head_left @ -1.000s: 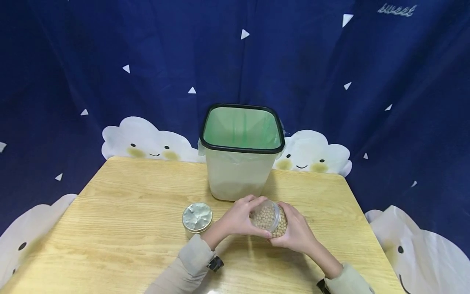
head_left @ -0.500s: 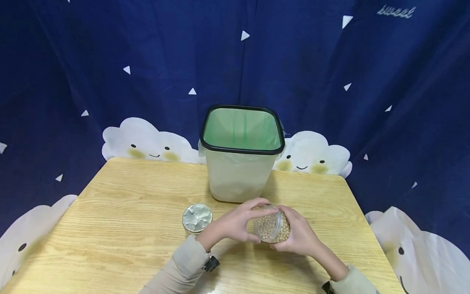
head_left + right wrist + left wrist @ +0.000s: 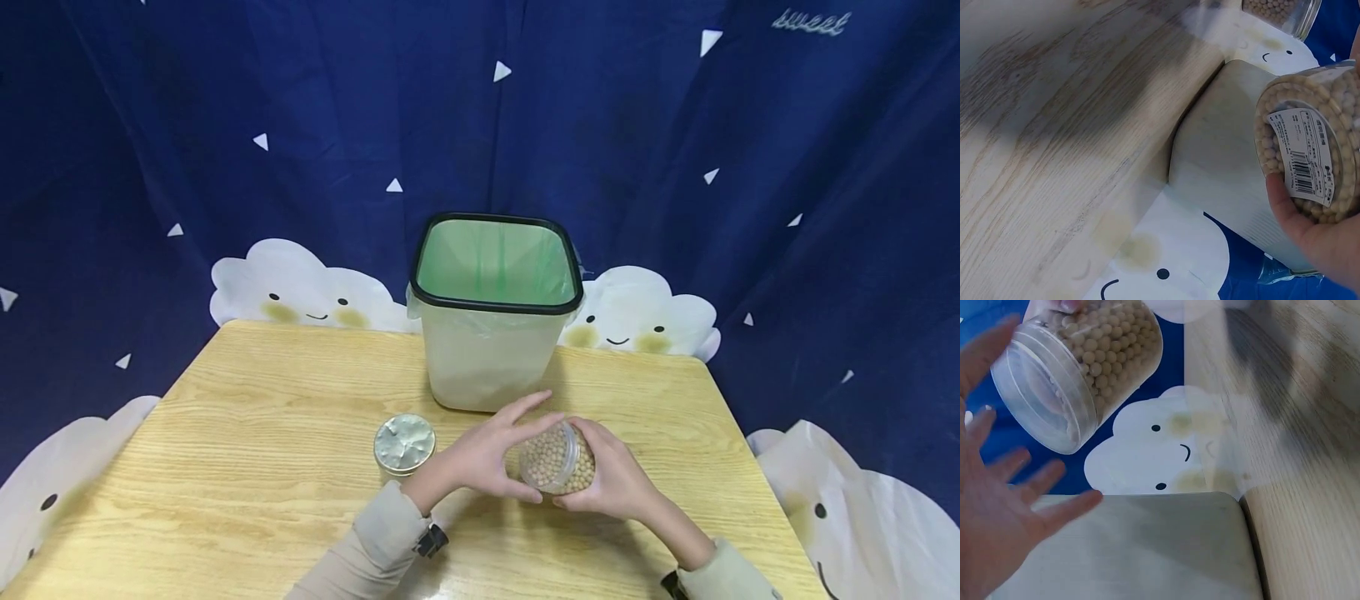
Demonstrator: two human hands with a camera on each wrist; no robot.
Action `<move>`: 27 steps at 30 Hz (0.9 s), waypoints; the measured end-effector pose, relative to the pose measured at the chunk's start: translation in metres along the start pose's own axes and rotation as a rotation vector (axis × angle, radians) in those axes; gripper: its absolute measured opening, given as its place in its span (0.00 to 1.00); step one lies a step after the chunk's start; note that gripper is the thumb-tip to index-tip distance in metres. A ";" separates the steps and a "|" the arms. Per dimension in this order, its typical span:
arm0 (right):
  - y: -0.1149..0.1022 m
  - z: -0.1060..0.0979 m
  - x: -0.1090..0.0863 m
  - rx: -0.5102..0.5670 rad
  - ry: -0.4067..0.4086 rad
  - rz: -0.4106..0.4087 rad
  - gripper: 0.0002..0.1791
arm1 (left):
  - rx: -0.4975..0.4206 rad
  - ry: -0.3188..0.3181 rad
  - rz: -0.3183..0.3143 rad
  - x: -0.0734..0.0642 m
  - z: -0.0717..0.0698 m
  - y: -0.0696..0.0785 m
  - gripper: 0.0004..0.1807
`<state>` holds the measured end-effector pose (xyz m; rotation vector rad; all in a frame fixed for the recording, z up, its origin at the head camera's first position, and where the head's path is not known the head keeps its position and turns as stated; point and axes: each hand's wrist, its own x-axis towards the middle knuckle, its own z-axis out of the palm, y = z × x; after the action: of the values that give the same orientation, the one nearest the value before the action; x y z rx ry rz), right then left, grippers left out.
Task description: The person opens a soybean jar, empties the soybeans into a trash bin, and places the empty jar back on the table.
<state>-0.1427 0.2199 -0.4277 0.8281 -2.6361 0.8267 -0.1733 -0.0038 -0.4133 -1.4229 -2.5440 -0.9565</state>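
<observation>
A clear jar [image 3: 551, 457] filled with round beige bean-like balls is tilted on its side, its transparent lid [image 3: 1038, 394] towards the left. My right hand [image 3: 618, 479] grips the jar round its base end; a printed label [image 3: 1307, 156] shows on the bottom in the right wrist view. My left hand [image 3: 491, 454] is spread around the lid end, fingers extended and parted. In the left wrist view those fingers [image 3: 1054, 512] stand apart from the lid. Left of the hands stands a second jar [image 3: 404, 443] with a crinkled silver top.
Behind the hands stands a pale waste bin [image 3: 487, 358] with a black rim and a bag lining. Everything rests on a light wooden table [image 3: 277, 400]. A dark blue curtain [image 3: 330, 125] with white clouds hangs close behind the table.
My left hand has loosened from the lid end and spread its fingers. The jar and my right hand have shifted slightly right and nearer. The second jar and the bin stay put.
</observation>
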 end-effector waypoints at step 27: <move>0.001 0.004 0.001 0.040 0.035 0.037 0.52 | -0.057 0.134 0.036 0.005 0.005 -0.001 0.51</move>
<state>-0.1441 0.2181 -0.4307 0.7703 -2.6195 0.8982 -0.1758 0.0020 -0.4157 -1.3641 -2.4055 -1.0879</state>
